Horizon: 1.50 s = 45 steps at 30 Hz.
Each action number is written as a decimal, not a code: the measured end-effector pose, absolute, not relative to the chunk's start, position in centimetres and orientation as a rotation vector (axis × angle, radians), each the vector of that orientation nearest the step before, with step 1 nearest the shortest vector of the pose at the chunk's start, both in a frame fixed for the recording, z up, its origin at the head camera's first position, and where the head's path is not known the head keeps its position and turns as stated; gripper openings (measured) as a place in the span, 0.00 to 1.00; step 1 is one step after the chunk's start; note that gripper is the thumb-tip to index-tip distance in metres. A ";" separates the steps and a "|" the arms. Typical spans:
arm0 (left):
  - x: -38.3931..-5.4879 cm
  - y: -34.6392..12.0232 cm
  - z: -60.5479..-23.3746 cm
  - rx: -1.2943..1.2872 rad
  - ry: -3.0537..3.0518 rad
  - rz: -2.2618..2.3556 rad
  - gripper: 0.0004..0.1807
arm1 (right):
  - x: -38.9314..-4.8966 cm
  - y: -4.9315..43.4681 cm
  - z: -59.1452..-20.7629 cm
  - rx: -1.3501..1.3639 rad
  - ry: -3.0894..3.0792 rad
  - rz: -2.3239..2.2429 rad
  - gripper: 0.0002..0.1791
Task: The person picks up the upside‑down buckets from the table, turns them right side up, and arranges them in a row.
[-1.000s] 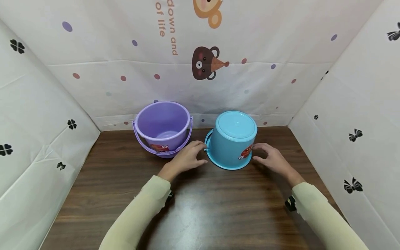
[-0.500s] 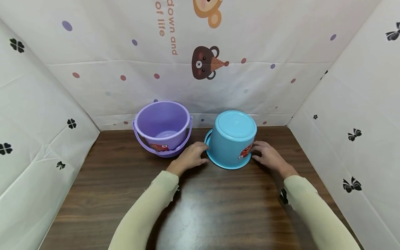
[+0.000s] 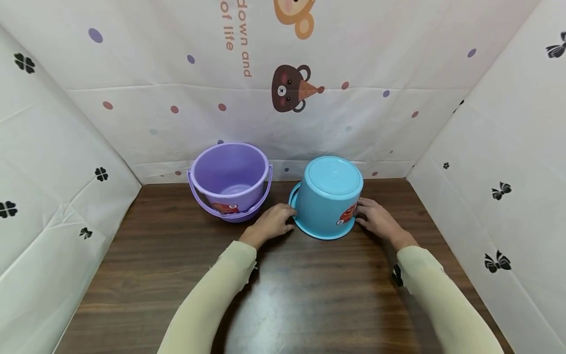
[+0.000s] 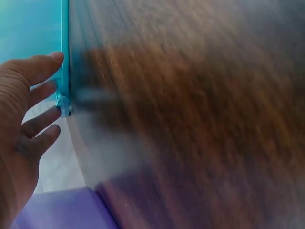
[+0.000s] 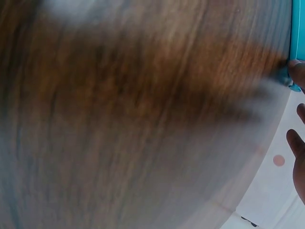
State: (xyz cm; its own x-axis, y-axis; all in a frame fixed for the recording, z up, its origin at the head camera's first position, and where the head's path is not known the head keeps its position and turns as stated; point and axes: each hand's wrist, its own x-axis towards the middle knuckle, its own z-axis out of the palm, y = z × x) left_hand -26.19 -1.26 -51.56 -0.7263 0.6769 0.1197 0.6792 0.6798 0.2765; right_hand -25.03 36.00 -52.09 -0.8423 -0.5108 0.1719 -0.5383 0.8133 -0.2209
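Observation:
A light-blue bucket [image 3: 329, 206] stands upside down on the table, its base up and a red sticker on its side. My left hand [image 3: 271, 222] is at the bucket's left rim. In the left wrist view, the thumb of that left hand [image 4: 21, 105] touches the rim, with relaxed, spread fingers around the handle joint [image 4: 63, 102]. My right hand [image 3: 381, 221] is at the opposite side, fingertips against the blue wall near the sticker. Seen from the right wrist, the right hand [image 5: 299, 157] has its thumb at the rim and its other fingers apart behind.
Left of the blue bucket stands a purple bucket [image 3: 232, 169], upright, its handle [image 3: 208, 209] hanging down in front. The brown wooden table [image 3: 305, 295] is bounded by a printed sheet [image 3: 371, 128] at the back and white sheets on both sides.
Both hands have moved inward: the left hand to the right, the right hand to the left, up to the blue bucket. Both buckets have stayed in place.

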 end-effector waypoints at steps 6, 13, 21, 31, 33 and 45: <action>-26.1 -1.0 -51.8 -1.179 -2.848 -0.418 0.14 | -25.0 35.9 -52.5 0.907 -2.818 0.378 0.11; -26.1 -0.8 -51.8 -1.173 -2.809 -0.350 0.08 | -24.9 35.8 -52.7 0.940 -2.740 0.371 0.12; -25.9 -0.4 -51.8 -1.087 -2.835 -0.359 0.04 | -24.9 35.8 -52.8 0.985 -2.680 0.271 0.11; -25.9 -0.4 -52.4 -1.099 -2.787 -0.272 0.02 | -24.6 35.6 -52.4 1.015 -2.633 0.204 0.10; -25.9 -0.4 -52.6 -1.108 -2.770 -0.268 0.01 | -24.5 35.5 -52.4 1.017 -2.628 0.195 0.10; -25.9 -0.8 -52.7 -1.144 -2.767 -0.303 0.02 | -24.4 35.3 -52.6 1.047 -2.555 0.164 0.11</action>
State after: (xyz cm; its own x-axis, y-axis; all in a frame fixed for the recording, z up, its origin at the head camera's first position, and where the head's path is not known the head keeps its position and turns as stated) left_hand -25.94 -0.79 -52.74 -0.7033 0.6829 0.1977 0.7095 0.6918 0.1342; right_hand -24.38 35.31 -52.61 -0.6539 -0.6530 0.3823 -0.6965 0.7168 0.0330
